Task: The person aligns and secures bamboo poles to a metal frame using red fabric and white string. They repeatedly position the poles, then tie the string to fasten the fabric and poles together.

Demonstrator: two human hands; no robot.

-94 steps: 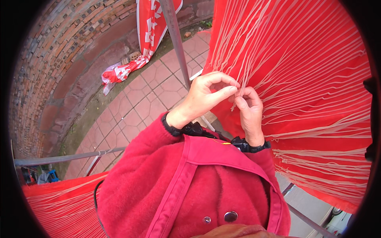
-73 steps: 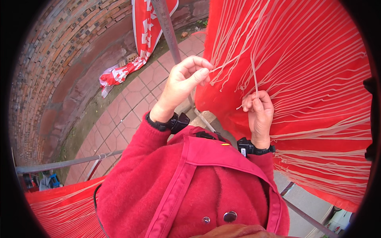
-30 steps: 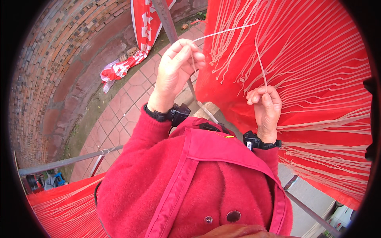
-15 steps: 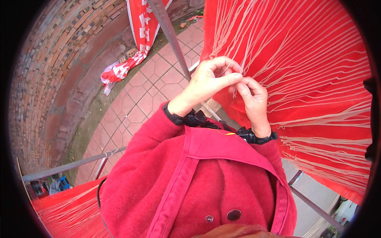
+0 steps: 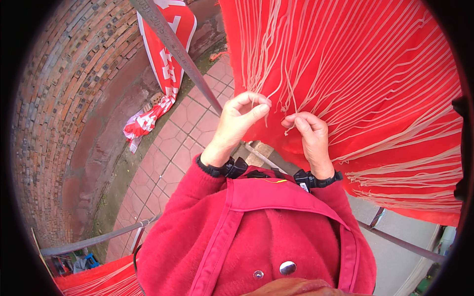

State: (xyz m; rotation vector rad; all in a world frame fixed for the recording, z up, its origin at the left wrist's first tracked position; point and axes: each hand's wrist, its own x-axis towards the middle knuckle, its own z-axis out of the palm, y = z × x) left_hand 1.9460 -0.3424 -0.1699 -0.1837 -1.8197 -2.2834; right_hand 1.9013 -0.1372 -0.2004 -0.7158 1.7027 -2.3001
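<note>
A bright red cloth (image 5: 316,47) hangs in front of me, with many pale thin cords (image 5: 340,93) fanning across it. My left hand (image 5: 236,121) is pinched, thumb against forefinger, on a pale cord whose loose end dangles just past the fingertips. A short gap to the right, my right hand (image 5: 312,140) pinches another cord, and its knobby tip pokes out below the fingers. Between the two hands a few cords hang loose with small knots or curls at their ends. At the lower right of the cloth, cords lie gathered in bunches.
A metal pole (image 5: 180,52) slants down beside my left hand. Lower rails (image 5: 98,244) run at both sides. A red-and-white banner (image 5: 168,64) trails onto the ground by a brick wall (image 5: 84,74). More corded red cloth (image 5: 106,281) is at lower left.
My hands, close together half a second ago, have moved apart, the left one going left and both lower in view. The view has shifted, so the cloth and pole sit farther left.
</note>
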